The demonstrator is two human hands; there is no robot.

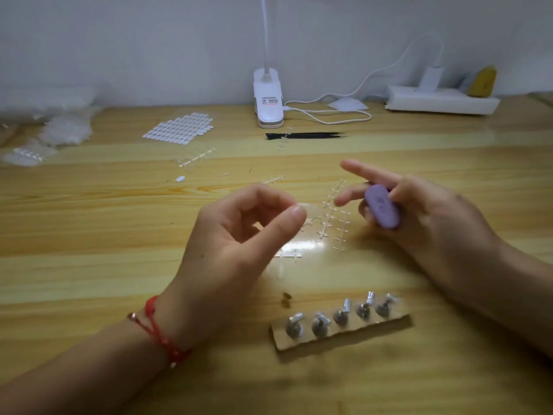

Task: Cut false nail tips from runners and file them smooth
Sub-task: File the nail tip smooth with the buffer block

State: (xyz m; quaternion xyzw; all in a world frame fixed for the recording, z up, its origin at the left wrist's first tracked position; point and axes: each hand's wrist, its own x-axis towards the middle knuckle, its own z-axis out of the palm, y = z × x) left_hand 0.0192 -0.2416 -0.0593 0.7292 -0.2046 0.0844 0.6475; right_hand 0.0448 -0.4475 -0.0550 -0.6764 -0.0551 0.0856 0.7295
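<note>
My left hand [239,250] hovers over the middle of the wooden table, thumb and forefinger pinched on a clear false nail tip [309,209] that is barely visible. My right hand [419,217] is to its right, curled around a small purple oval file block [382,206], with the index and middle fingers stretched out toward the left. Between and below the hands lie clear plastic runners [332,217], stripped of tips, flat on the table. A further runner with tips [196,158] lies farther back.
A cardboard strip [341,329] holding several metal nail stands sits near the front. A white sheet of adhesive tabs [179,128], black tweezers [305,135], a white clip lamp [267,98] with its cable, a power strip [440,100] and plastic bags [59,127] lie at the back.
</note>
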